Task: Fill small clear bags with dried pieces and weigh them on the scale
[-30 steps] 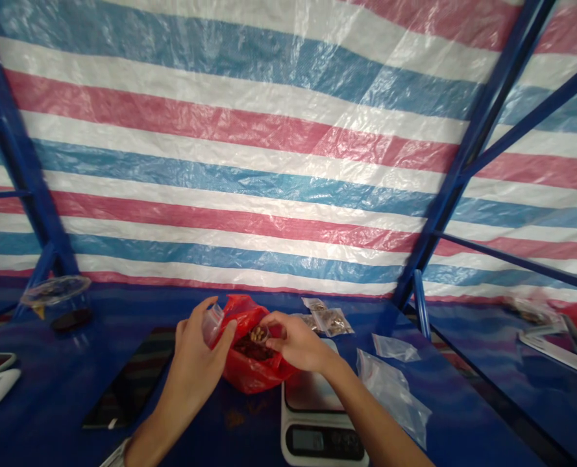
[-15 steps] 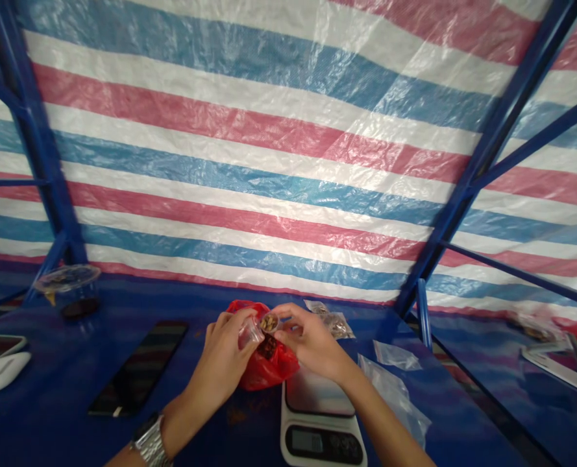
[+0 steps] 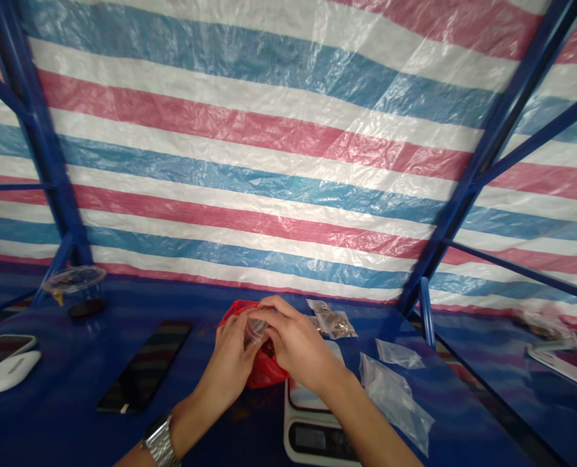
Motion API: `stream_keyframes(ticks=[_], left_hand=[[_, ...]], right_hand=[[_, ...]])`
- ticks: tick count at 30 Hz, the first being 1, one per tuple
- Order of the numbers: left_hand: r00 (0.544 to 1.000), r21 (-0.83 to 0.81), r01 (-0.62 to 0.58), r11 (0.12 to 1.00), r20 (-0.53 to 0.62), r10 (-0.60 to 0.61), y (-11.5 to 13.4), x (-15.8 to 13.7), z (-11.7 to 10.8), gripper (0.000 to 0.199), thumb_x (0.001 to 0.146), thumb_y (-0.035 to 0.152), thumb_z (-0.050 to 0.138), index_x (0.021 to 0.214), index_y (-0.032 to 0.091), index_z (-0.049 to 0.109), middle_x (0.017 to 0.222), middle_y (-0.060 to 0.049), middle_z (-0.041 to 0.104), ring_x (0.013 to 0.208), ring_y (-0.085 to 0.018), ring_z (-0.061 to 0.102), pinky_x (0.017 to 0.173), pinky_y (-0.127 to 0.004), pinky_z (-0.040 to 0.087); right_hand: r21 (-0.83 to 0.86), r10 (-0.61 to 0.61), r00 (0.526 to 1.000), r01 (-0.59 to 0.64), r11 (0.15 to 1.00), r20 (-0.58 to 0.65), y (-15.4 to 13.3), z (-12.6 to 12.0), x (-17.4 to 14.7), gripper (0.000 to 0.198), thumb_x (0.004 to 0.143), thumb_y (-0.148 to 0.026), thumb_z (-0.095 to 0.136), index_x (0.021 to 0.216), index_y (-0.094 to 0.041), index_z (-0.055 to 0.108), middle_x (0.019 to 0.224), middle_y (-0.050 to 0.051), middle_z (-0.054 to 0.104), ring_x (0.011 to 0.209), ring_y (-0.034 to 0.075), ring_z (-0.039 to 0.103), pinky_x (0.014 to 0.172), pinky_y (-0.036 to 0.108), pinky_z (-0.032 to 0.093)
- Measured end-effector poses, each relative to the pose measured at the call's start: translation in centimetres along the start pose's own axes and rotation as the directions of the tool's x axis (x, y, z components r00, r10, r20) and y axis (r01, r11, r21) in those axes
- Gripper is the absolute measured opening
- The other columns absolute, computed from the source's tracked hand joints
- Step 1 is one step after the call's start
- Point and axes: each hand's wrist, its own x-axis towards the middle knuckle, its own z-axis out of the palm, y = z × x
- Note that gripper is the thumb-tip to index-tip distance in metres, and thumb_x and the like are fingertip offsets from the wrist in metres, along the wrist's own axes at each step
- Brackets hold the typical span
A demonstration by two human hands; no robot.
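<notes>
Above an open red plastic bag point(image 3: 263, 375), my left hand point(image 3: 232, 347) is closed on a small clear plastic bag point(image 3: 254, 332). My right hand point(image 3: 300, 340) meets it there, its bent fingers over the mouth of the clear bag. The small round cup with brown bits is now mostly hidden by those fingers. Dark brown pieces show inside the red bag just below both hands. Under my right wrist lies a white kitchen scale point(image 3: 312, 441) with a metal plate and a dark display.
Filled small zip bags point(image 3: 337, 323) and flat clear bags point(image 3: 390, 395) lie to the right. A black phone point(image 3: 147, 366), a white rounded device point(image 3: 8, 373) and a clear tub with dark liquid point(image 3: 84, 301) are at left. Blue metal bars point(image 3: 463, 181) frame the striped sheet.
My right hand has moved left and closed in on my left hand. The cup's open top with its brown bits, visible before, has turned from view at the clear bag's mouth.
</notes>
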Motion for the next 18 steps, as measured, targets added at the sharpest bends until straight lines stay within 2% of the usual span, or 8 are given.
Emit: stream_keyframes(ticks=[7,12,16,18], left_hand=[[0.998,-0.256,0.066,0.964,0.018,-0.064,2.6,-0.7,-1.3,0.058,0.096,0.046,0.055,0.147,0.022,0.044,0.149,-0.015,0.056,0.139,-0.031,0.051,0.119,-0.053,0.036],[0.996,-0.46,0.046,0.887,0.093,-0.003,4.5,-1.4,-2.0,0.065,0.094,0.046,0.063,0.152,0.027,0.04,0.161,-0.009,0.045,0.15,-0.027,0.042,0.125,-0.044,0.033],[0.989,-0.642,0.115,0.758,0.145,-0.027,5.2,-1.2,-1.7,0.064,0.092,0.044,0.067,0.149,0.029,0.043,0.155,-0.008,0.053,0.141,-0.027,0.053,0.12,-0.042,0.04],[0.991,-0.669,0.117,0.734,0.128,-0.041,5.3,-1.0,-1.5,0.063,0.091,0.042,0.069,0.147,0.027,0.046,0.151,-0.008,0.058,0.138,-0.027,0.057,0.118,-0.042,0.043]], right_hand=[[-0.157,-0.11,0.994,0.11,0.982,0.005,-2.1,-1.9,0.2,0.064,0.084,0.008,0.042,0.135,-0.025,0.063,0.143,0.005,0.06,0.129,0.019,0.06,0.112,0.033,0.049],[-0.089,-0.118,0.993,0.117,0.989,-0.01,-3.3,-3.8,-0.6,0.073,0.077,0.011,0.041,0.134,-0.028,0.064,0.144,0.003,0.061,0.13,0.018,0.06,0.111,0.031,0.05],[0.004,-0.091,0.995,0.091,0.996,-0.039,-2.9,-4.5,-1.0,0.074,0.079,0.01,0.04,0.134,-0.032,0.065,0.14,0.002,0.061,0.125,0.016,0.063,0.106,0.029,0.052],[-0.006,-0.079,0.996,0.079,0.997,-0.05,-2.5,-4.6,-1.1,0.073,0.08,0.009,0.041,0.134,-0.034,0.065,0.139,0.003,0.061,0.126,0.018,0.063,0.105,0.031,0.053]])
